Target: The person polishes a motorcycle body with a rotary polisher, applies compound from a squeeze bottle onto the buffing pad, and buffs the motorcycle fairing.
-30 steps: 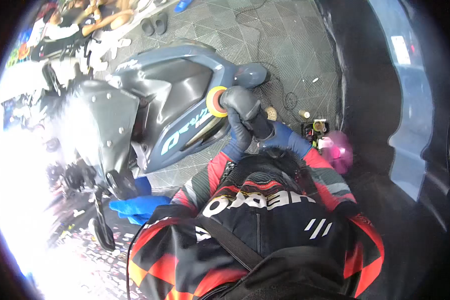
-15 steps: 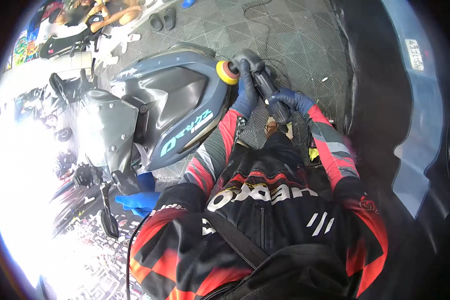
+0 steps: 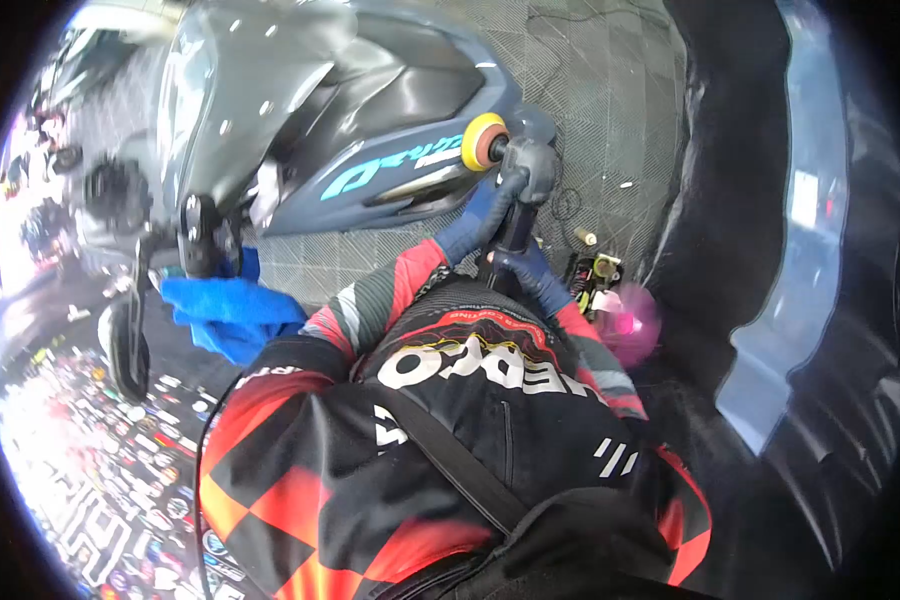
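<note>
Both gloved hands hold a black polisher (image 3: 530, 172) with a round yellow-and-orange pad (image 3: 484, 142). My left hand (image 3: 485, 215) is closed round it just below the head. My right hand (image 3: 532, 278) is closed round the lower part of the handle. The pad faces the blue-grey side panel (image 3: 390, 170) of a motorcycle, close to the panel's rear end and its cyan lettering. Whether pad and panel touch, I cannot tell.
A blue cloth (image 3: 235, 312) hangs by the handlebar at left. Bottles and small items (image 3: 600, 270) stand beside a pink object (image 3: 628, 322) right of my legs. Farther right, a blue-grey panel (image 3: 790, 300) lies against black sheeting (image 3: 705, 330). Grey tiles (image 3: 610, 120) cover the floor.
The view has shifted, and people at upper left are out of sight. The polisher now stands more upright, its pad nearer the lettering. Both hands keep their hold.
</note>
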`<action>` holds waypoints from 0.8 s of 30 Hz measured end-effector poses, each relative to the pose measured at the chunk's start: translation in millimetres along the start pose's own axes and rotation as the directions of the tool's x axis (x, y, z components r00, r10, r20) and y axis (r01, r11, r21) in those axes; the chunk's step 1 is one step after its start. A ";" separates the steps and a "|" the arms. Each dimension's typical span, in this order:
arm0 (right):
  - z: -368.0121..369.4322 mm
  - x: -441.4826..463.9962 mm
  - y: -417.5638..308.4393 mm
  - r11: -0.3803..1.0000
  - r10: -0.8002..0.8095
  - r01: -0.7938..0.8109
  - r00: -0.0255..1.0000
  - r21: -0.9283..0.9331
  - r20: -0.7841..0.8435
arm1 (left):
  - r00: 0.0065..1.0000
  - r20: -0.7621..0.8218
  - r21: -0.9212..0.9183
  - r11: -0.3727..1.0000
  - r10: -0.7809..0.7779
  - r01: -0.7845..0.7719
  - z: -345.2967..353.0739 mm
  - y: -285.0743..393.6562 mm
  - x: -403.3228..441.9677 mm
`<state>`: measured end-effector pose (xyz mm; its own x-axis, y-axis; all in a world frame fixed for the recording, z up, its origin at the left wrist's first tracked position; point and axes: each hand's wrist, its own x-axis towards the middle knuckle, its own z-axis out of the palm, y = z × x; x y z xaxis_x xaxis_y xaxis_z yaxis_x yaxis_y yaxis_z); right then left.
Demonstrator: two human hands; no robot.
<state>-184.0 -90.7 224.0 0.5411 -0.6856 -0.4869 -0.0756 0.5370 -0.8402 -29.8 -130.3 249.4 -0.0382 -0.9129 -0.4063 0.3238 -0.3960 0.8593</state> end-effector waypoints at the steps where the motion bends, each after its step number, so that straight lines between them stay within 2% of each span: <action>1: 14.0 -7.3 -1.2 0.999 0.009 -0.008 1.000 -0.036 0.018 | 1.000 -0.019 -0.031 0.999 0.019 -0.020 -8.0 -4.5 -11.2; 4: 50.2 -23.1 -4.3 0.992 -0.050 0.050 0.999 -0.117 0.001 | 0.997 0.018 -0.306 0.949 0.079 -0.069 -28.9 -13.9 -46.0; 8: 86.1 -30.6 -11.8 0.971 0.037 -0.015 0.995 -0.239 0.089 | 0.991 0.054 -0.466 0.881 0.119 -0.080 -64.5 11.3 -97.2; 11: 129.0 -44.3 -33.4 0.957 0.004 0.025 0.995 -0.289 0.100 | 0.967 -0.050 -0.561 0.794 0.250 -0.235 -80.3 30.2 -137.2; 12: 136.9 -42.0 -31.3 0.914 -0.086 0.126 0.989 -0.386 0.120 | 0.960 -0.065 -0.565 0.783 0.272 -0.261 -87.2 26.3 -146.8; 13: 144.9 -41.0 -31.0 0.905 -0.097 0.146 0.985 -0.400 0.139 | 0.955 -0.143 -0.580 0.760 0.261 -0.295 -96.2 21.0 -155.2; 14: 156.1 -45.5 -35.4 0.880 -0.057 0.114 0.989 -0.461 0.136 | 0.946 -0.216 -0.595 0.735 0.244 -0.325 -103.3 17.2 -163.3; 15: 167.3 -49.6 -40.1 0.852 -0.017 0.081 0.992 -0.518 0.127 | 0.939 -0.225 -0.593 0.727 0.262 -0.345 -108.3 20.1 -172.9; 17: 187.0 -56.5 -55.8 0.814 -0.004 0.077 0.992 -0.575 0.126 | 0.954 -0.223 -0.766 0.570 0.199 -0.298 -117.4 24.5 -188.9; 18: 197.8 -59.8 -67.9 0.766 0.008 0.075 0.992 -0.638 0.126 | 0.955 -0.119 -0.794 0.551 0.273 -0.257 -125.7 19.3 -190.8; 19: 207.0 -64.7 -80.1 0.715 0.023 0.067 0.993 -0.696 0.119 | 0.953 -0.120 -0.795 0.548 0.277 -0.259 -129.6 13.0 -190.4; 20: 214.8 -68.3 -93.7 0.641 0.044 0.066 0.992 -0.765 0.122 | 0.922 -0.077 -0.815 0.509 0.380 -0.278 -129.3 14.7 -194.1; 21: 213.5 -67.6 -94.8 0.638 0.045 0.059 0.993 -0.768 0.113 | 0.877 -0.035 -0.836 0.466 0.479 -0.288 -126.6 25.7 -200.7; 23: 209.8 -65.4 -98.9 0.504 0.046 0.091 0.990 -0.859 0.132 | 0.903 -0.024 -0.854 0.460 0.429 -0.241 -125.2 40.4 -206.0; 24: 207.6 -64.4 -103.7 0.504 0.046 0.081 0.992 -0.860 0.121 | 0.905 -0.118 -0.877 0.384 0.410 -0.289 -117.5 40.6 -206.1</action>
<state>-37.2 -0.3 392.1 0.6342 -0.5957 -0.4929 -0.7144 -0.2077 -0.6682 102.4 53.4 331.5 0.2101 -0.9763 -0.0524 0.9644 0.1981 0.1753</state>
